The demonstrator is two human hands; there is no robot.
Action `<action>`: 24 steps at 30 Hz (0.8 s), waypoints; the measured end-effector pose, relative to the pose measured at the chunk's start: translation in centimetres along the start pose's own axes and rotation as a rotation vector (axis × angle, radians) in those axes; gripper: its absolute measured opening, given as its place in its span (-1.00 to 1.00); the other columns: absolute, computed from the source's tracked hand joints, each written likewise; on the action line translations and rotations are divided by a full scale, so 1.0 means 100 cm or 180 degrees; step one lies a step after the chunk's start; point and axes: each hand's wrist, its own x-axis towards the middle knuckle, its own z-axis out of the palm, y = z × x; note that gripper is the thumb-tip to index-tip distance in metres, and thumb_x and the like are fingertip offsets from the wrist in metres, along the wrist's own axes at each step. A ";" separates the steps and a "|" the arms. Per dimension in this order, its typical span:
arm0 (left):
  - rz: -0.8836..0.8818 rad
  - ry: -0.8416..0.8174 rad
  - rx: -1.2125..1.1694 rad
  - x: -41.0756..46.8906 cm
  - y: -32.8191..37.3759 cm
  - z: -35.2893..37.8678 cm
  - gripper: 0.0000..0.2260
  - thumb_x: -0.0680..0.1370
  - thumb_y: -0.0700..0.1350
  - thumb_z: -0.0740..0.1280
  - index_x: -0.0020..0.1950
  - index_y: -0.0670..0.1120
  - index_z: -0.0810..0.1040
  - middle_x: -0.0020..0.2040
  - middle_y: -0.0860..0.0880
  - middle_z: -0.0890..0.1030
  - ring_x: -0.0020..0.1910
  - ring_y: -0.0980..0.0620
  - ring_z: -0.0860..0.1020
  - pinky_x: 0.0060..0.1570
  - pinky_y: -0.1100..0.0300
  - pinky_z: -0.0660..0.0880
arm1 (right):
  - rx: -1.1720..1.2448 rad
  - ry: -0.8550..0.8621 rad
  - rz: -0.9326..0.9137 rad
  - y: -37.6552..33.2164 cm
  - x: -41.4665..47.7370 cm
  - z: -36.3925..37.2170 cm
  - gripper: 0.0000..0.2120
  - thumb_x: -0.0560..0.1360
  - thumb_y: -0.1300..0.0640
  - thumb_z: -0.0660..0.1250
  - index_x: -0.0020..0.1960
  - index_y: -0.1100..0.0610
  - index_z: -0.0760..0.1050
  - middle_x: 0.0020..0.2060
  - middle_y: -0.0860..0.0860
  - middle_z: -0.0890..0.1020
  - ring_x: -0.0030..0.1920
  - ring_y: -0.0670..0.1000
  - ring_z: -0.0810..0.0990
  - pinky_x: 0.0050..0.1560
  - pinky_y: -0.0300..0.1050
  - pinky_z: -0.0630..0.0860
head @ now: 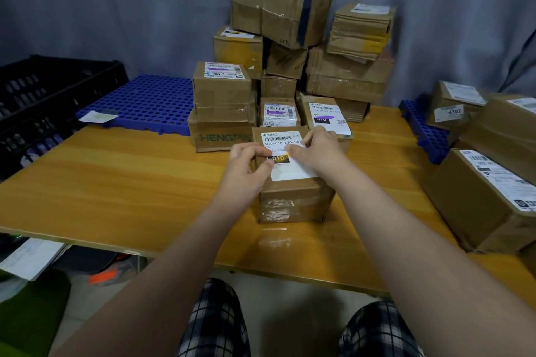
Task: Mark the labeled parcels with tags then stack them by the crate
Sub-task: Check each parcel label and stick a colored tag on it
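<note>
A small brown parcel (293, 197) stands on the wooden table (116, 182) in front of me, with a white shipping label (285, 142) on top. My left hand (249, 162) grips the parcel's top left edge, thumb on the label by the black "010" patch. My right hand (316, 151) lies over the label's right side and pinches a small white tag (297, 145) against it. Behind it stand parcels whose labels carry purple marks (280, 114), stacked beside a black crate (43, 95) at the far left.
A blue perforated pallet (145, 101) lies at the back left with a slip of paper on it. A tall pile of boxes (304, 38) rises at the back centre. More labelled parcels (487, 197) crowd the right side on another blue pallet (426, 130).
</note>
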 end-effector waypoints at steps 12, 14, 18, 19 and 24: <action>0.0333 0.0160 -0.0301 -0.026 0.023 -0.014 -0.72 0.55 -0.14 0.34 0.21 0.10 0.39 0.23 0.06 0.31 0.07 0.25 0.44 -0.02 0.40 0.50 | 0.0882 0.0086 -0.0932 0.016 -0.056 -0.025 -0.57 0.43 -0.03 0.44 0.25 -0.05 0.39 0.21 -0.07 0.43 0.17 -0.11 0.43 0.10 -0.23 0.43; 0.0650 0.0038 -0.0440 -0.021 0.043 -0.015 -0.65 0.55 -0.22 0.33 0.25 0.10 0.37 0.29 0.06 0.29 0.15 0.34 0.41 0.17 0.32 0.48 | 0.1142 0.0478 -0.1088 0.012 -0.060 -0.039 -0.57 0.44 0.02 0.43 0.26 -0.10 0.38 0.23 -0.05 0.35 0.13 -0.23 0.39 0.10 -0.42 0.39; 0.0881 -0.0117 -0.0094 0.022 0.083 -0.016 -0.54 0.56 -0.20 0.29 0.42 0.03 0.29 0.30 0.08 0.22 0.04 0.40 0.37 -0.02 0.58 0.36 | 0.1101 0.0242 -0.1410 0.004 -0.048 -0.078 -0.27 0.32 -0.13 0.52 0.39 -0.18 0.27 0.32 -0.07 0.20 0.26 -0.23 0.29 0.19 -0.50 0.23; 0.0823 -0.0132 0.0053 0.036 0.091 -0.017 -0.53 0.56 -0.16 0.29 0.45 0.03 0.26 0.28 0.07 0.21 0.02 0.34 0.38 -0.09 0.58 0.36 | 0.0841 0.0059 -0.1477 0.002 -0.041 -0.085 -0.16 0.25 -0.18 0.53 0.43 -0.19 0.22 0.37 -0.09 0.15 0.31 -0.18 0.23 0.25 -0.41 0.20; 0.0731 -0.0163 0.0978 0.094 0.111 -0.023 -0.53 0.60 0.05 0.22 0.49 0.04 0.23 0.37 -0.01 0.31 0.18 0.05 0.40 0.14 0.20 0.38 | 0.0120 0.0335 -0.1606 -0.006 0.010 -0.087 -0.18 0.29 -0.13 0.53 0.46 -0.12 0.24 0.39 -0.05 0.26 0.35 -0.05 0.29 0.30 -0.18 0.33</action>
